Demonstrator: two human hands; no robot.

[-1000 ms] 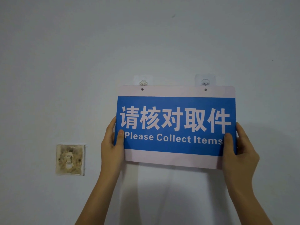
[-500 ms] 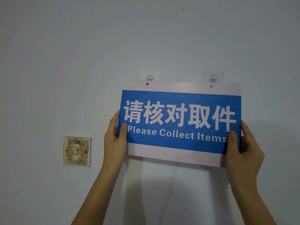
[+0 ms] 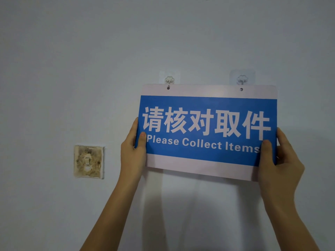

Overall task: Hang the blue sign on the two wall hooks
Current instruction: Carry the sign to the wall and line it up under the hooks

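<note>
Blue sign (image 3: 208, 131) being held flat against the wall (image 3: 72, 69), just under two hooks.

Left hand (image 3: 133, 151) is clamping its nine o'clock edge, right hand (image 3: 279, 160) its three o'clock edge; left hook (image 3: 169, 80) is meeting its hole, right hook (image 3: 242, 79) sitting just above its own.

Both bare forearms rise from the bottom of the frame, converging upward toward centre-right. Left hand (image 3: 133, 153), centre of frame: thumb forward and pointing up, fingers tucked out of sight behind, pinching. Right hand (image 3: 280, 165), right of centre: thumb forward and upright, fingers curled behind, also pinching. Wrists straight, hands roughly level, well apart.
</note>
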